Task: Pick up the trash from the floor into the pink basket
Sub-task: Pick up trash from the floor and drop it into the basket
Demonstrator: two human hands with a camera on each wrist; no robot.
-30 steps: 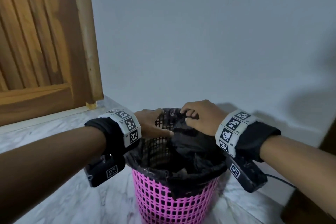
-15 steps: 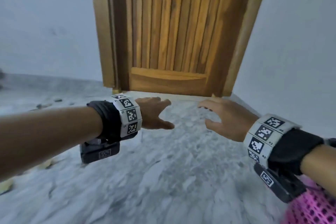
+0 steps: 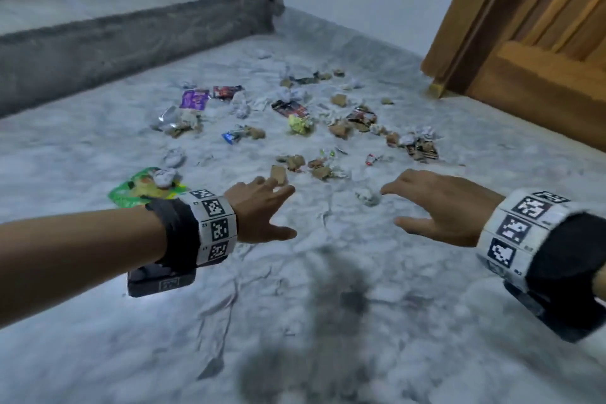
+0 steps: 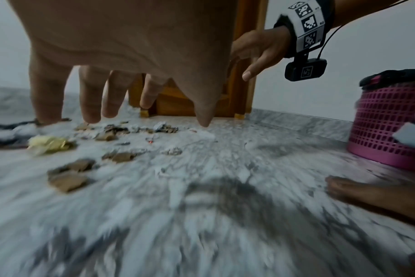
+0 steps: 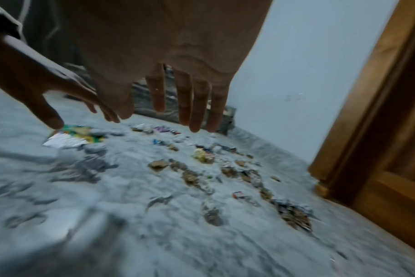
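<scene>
Hovering hands: left hand (image 3: 262,210) and right hand (image 3: 439,207), each grip wide, fingers spread, empty
Trash (image 3: 295,121): crumpled wrappers, brown scraps on veined marble floor (image 3: 295,321)
Pink basket (image 4: 386,120): plastic lattice, black-lined, right of hands

Each wrist wears a white band (image 3: 214,229) printed with black square-pattern markers over a black strap. A small black camera box (image 4: 306,69) hangs beneath it, trailing a thin black cable.

Head view overlooks the littered floor (image 3: 295,272); wrist views skim it low.
</scene>
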